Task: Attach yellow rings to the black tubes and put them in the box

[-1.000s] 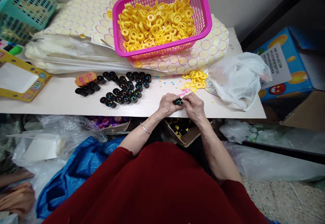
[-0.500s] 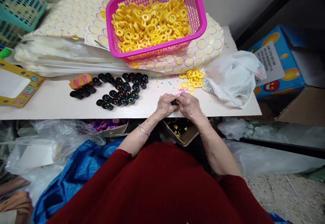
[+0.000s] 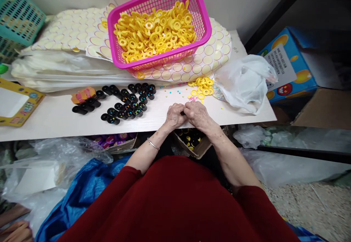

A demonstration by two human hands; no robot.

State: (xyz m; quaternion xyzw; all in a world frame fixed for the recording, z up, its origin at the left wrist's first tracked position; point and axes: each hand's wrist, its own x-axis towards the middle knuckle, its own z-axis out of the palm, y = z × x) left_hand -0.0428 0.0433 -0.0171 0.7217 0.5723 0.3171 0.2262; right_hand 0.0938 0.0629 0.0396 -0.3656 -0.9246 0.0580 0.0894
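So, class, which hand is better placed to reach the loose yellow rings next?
Probably the right hand: it lies just short of the loose yellow rings, while the left hand sits farther away, on the side toward the black cylinders.

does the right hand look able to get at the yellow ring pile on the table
Probably yes: the yellow ring pile lies just beyond the right hand, with only small pink bits between, though it touches the left hand.
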